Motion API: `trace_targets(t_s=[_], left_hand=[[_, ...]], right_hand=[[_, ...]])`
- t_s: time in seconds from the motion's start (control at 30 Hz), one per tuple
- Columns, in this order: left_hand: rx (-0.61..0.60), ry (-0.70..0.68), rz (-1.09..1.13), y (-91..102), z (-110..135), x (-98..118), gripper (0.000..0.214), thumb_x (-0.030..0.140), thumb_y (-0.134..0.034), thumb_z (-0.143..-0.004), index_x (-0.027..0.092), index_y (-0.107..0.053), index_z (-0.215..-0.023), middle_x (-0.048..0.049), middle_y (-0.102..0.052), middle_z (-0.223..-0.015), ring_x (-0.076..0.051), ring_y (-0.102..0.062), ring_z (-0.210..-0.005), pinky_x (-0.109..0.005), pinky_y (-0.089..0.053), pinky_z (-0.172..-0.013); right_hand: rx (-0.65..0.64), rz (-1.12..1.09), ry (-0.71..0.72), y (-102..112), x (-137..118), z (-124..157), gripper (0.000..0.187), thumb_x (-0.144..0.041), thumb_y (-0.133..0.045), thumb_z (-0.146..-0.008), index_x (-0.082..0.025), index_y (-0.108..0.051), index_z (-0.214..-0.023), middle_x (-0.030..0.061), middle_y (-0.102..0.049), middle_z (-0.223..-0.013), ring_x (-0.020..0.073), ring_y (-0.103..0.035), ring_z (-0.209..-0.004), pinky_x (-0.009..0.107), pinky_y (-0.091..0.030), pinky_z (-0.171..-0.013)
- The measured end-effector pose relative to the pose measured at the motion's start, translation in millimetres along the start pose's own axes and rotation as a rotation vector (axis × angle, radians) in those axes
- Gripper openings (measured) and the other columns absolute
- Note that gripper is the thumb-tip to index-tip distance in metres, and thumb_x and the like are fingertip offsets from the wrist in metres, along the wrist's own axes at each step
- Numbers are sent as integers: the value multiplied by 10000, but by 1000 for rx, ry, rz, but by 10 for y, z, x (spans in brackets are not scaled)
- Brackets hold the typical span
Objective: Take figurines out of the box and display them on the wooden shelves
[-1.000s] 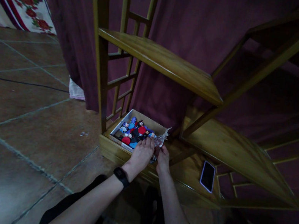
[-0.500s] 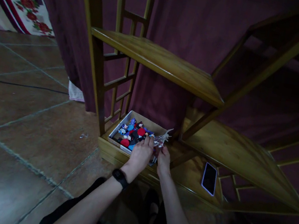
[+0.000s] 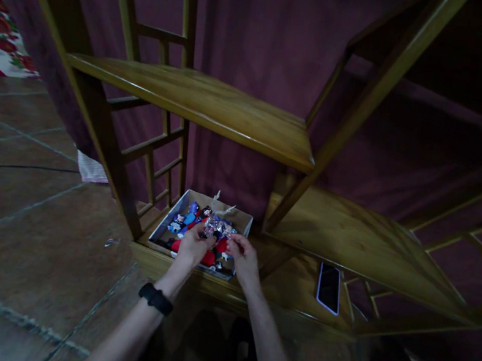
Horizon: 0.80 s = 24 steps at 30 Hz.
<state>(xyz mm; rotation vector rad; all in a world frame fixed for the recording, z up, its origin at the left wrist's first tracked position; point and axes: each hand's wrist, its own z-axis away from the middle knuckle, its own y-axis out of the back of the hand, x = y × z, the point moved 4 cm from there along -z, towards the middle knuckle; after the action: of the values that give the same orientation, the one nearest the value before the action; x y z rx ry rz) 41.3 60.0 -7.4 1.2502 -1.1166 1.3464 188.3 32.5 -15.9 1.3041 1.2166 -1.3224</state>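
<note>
Arms (image 3: 272, 335) stretched forward, I've left hand (image 3: 193, 245) and right hand (image 3: 244, 258) pinching a clear wrapper (image 3: 216, 225) over the box (image 3: 243, 226).

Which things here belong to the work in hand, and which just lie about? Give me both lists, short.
In use:
- wrapper, clear, held over the box by the left hand and right hand
- box
- figures, inside it

Lying about:
- phone, on the low shelf
- cloth, off to the left
</note>
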Motion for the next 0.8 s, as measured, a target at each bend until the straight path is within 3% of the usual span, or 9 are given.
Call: trace_targets(t_s=[0.17, 0.43, 0.7, 0.8], left_hand=[[27, 83, 122, 14, 49, 39, 302, 267, -692, -473, 147, -581, -727, 51, -533, -554, -94, -493, -489, -228, -404, -513], [39, -5, 99, 26, 103, 102, 323, 279, -663, -530, 140, -595, -813, 15, -587, -631, -109, -514, -551, -236, -417, -558], [-37, 6, 166, -10, 89, 31, 334, 280, -638, -544, 132, -603, -841, -31, -643, -750, -147, -567, -661, -256, -437, -624], [-20, 18, 188, -24, 71, 52, 290, 282, -642, -541, 139, -608, -791, -16, -633, -686, -135, -554, -608, -235, -420, -571]], right_hand=[[-8, 111, 13, 14, 2, -34, 262, -379, -562, -751, -236, -672, -940, 6, -683, -775, 153, -604, -682, 284, -491, -665], [-76, -127, -48, -41, -140, 25, 341, -405, -657, -662, -174, -685, -911, 28, -680, -730, 101, -565, -565, 232, -471, -558], [-197, -152, -65, -210, -190, 148, 332, -396, -670, -653, -194, -688, -916, 14, -682, -737, 93, -547, -538, 217, -470, -516], [-185, -165, -82, -288, -184, 166, 321, -403, -671, -652, -201, -685, -900, 2, -667, -698, 93, -536, -509, 217, -465, -493]])
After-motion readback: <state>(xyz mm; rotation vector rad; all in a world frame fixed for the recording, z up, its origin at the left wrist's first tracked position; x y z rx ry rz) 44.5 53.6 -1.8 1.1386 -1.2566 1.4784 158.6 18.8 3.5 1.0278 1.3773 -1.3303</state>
